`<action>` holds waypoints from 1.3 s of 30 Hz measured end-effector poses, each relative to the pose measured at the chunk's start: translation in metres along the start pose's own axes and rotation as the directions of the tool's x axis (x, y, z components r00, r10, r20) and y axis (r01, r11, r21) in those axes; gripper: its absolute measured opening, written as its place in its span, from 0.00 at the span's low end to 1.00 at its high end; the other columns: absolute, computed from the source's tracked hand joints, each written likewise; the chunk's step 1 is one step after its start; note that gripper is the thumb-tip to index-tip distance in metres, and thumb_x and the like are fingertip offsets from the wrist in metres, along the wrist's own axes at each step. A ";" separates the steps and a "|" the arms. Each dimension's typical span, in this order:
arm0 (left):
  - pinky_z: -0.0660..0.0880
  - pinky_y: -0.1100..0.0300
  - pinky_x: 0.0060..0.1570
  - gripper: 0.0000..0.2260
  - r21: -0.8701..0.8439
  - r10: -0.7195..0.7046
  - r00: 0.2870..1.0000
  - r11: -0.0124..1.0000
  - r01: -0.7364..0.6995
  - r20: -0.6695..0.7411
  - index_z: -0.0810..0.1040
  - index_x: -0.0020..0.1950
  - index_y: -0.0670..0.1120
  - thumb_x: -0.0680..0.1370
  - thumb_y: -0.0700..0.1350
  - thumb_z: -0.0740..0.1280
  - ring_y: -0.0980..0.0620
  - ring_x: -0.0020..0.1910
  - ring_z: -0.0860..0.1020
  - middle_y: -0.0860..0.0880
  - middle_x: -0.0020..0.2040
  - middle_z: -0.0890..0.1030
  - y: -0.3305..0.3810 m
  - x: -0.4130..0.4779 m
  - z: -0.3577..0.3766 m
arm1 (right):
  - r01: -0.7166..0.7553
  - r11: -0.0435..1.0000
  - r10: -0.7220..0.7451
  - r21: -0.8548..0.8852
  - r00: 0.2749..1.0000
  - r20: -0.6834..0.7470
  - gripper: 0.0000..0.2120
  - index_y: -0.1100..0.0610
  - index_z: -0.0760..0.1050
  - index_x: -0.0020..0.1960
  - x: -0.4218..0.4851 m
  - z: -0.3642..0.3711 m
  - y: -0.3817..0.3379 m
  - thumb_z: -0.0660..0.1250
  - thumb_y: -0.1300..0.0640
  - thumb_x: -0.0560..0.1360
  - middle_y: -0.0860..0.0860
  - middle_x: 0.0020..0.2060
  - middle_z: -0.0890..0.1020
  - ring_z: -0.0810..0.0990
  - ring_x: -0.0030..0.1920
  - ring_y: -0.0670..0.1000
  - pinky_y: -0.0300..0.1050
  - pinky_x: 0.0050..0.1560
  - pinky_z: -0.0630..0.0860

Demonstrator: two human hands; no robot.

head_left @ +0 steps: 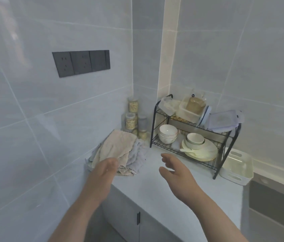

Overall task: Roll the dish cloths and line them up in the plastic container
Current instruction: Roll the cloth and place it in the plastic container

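Note:
A loose pile of dish cloths [120,147], beige on top with pale grey ones under it, lies on the counter against the left wall. My left hand [105,169] hovers over the near edge of the pile, and its fingers are partly hidden and blurred. My right hand [174,170] is held above the counter to the right of the pile, fingers relaxed and holding nothing. A white plastic container [237,167] with slotted handles stands at the right end of the counter, with nothing visible in it.
A black two-tier wire rack [157,123] with bowls, plates and lidded boxes stands between the pile and the container. Several clear jars [132,119] are stacked in the corner. The pale counter [148,182] ends at a front edge above cabinet doors.

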State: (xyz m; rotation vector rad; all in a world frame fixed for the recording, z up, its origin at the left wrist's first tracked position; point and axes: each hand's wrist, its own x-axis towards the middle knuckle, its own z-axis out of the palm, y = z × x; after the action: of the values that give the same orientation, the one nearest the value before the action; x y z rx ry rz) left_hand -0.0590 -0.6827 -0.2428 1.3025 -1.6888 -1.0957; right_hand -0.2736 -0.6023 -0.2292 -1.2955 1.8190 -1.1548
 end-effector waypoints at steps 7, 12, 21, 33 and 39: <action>0.67 0.62 0.57 0.10 0.108 -0.083 0.997 0.991 0.081 0.011 0.73 0.61 0.58 0.81 0.54 0.58 0.59 0.61 0.72 0.59 0.61 0.74 -0.020 0.088 0.018 | 0.012 0.999 -0.010 -0.042 0.999 0.047 0.20 0.46 0.67 0.70 0.113 0.009 0.011 0.62 0.54 0.79 0.42 0.66 0.70 0.69 0.65 0.43 0.42 0.60 0.70; 0.68 0.59 0.61 0.16 0.211 -0.112 0.993 0.972 0.104 0.028 0.73 0.66 0.54 0.80 0.55 0.60 0.58 0.63 0.71 0.57 0.66 0.72 -0.033 0.156 0.016 | 0.021 0.995 -0.008 -0.095 0.991 0.137 0.20 0.47 0.66 0.70 0.168 0.030 0.012 0.62 0.54 0.78 0.43 0.67 0.71 0.69 0.65 0.45 0.39 0.60 0.66; 0.70 0.63 0.53 0.16 0.339 -0.087 0.978 0.941 0.018 0.191 0.72 0.67 0.53 0.79 0.50 0.62 0.55 0.62 0.73 0.54 0.66 0.74 -0.079 0.330 0.020 | -0.128 0.981 0.141 -0.147 0.987 0.080 0.21 0.49 0.66 0.71 0.294 0.085 0.013 0.61 0.55 0.79 0.44 0.64 0.72 0.70 0.65 0.45 0.34 0.52 0.67; 0.72 0.56 0.59 0.16 0.579 0.017 0.855 0.728 -0.366 0.519 0.76 0.64 0.48 0.77 0.43 0.59 0.47 0.62 0.75 0.49 0.63 0.77 -0.169 0.461 0.074 | -0.289 0.827 0.320 -0.483 0.947 -0.018 0.11 0.60 0.74 0.56 0.443 0.184 0.082 0.58 0.57 0.78 0.56 0.50 0.79 0.78 0.54 0.58 0.45 0.50 0.73; 0.75 0.52 0.54 0.15 0.608 0.127 0.868 0.665 -0.434 0.481 0.74 0.62 0.50 0.75 0.44 0.64 0.45 0.58 0.77 0.48 0.58 0.78 -0.180 0.461 0.083 | -0.073 0.728 0.122 -0.682 0.992 0.024 0.12 0.57 0.80 0.50 0.447 0.192 0.104 0.59 0.57 0.76 0.57 0.48 0.81 0.77 0.51 0.58 0.42 0.53 0.70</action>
State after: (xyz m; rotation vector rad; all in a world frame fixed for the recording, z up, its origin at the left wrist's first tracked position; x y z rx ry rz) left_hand -0.1736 -1.1386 -0.4192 1.1987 -2.7088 -0.5328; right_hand -0.2989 -1.0679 -0.4042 -1.5668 2.3347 -0.3496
